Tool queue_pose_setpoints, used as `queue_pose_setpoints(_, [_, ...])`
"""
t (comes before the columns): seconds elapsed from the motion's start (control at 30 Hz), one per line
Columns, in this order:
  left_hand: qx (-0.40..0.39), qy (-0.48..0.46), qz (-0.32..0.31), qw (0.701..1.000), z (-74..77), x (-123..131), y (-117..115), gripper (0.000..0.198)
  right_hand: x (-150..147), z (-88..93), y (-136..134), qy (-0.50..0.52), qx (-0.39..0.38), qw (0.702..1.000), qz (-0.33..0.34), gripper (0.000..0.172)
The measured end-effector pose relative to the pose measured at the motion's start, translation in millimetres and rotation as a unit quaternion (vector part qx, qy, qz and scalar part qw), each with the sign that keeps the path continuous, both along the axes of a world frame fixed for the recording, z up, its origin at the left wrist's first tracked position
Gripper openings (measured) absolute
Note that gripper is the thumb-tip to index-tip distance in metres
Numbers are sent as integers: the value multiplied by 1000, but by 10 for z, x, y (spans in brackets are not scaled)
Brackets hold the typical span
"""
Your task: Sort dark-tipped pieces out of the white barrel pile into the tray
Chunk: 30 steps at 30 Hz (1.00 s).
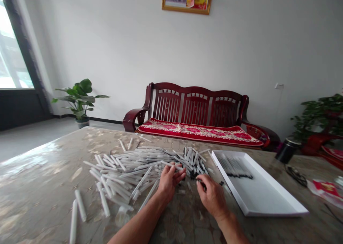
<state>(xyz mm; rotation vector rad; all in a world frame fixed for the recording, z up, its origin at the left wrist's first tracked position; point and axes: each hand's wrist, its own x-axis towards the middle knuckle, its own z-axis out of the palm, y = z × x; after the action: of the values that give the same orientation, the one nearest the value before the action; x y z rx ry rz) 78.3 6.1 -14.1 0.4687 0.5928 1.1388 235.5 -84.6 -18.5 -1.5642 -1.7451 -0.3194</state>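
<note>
Here at lower centre, the left hand (168,183) grips a slim white plastic tube (171,164) from the heaped pile of black-tipped white tubes (120,176), while the right hand (211,197) closes narrowly over the dark tips, its hold impossible to tell, beside a shallow white tray (264,194).

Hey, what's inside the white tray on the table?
The white tray holds a small bunch of slim black-tipped tubes at its far end; the rest of its floor is bare white, and the part beneath them is covered.

Smooth white plastic tubes (112,179) lie on a glossy mottled tabletop (40,172), beside a matt white paperboard tray (264,197).
</note>
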Motion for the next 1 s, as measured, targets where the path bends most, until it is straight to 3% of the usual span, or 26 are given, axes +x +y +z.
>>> queue_pose_setpoints(0.43, [75, 68, -71, 992, -153, 130, -176, 44, -60, 37, 0, 6, 6, 1000, 18, 18])
queue_pose_setpoints(0.67, [70, 33, -150, 986, -83, 277, -517, 36, -208, 52, 19, 176, 81, 980, 44, 34])
queue_pose_setpoints(0.83, [67, 54, -164, 983, -73, 267, -507, 26, -277, 29, 80, 270, 51, 960, 60, 49])
queue_pose_setpoints(0.9, [19, 47, -153, 987, -61, 229, -440, 23, -175, 31, 113, 307, 38, 950, 28, 47])
queue_pose_setpoints(1.0, [-33, 24, -109, 993, -26, 165, -323, 16, 128, 39, 127, 296, 42, 950, -88, 39])
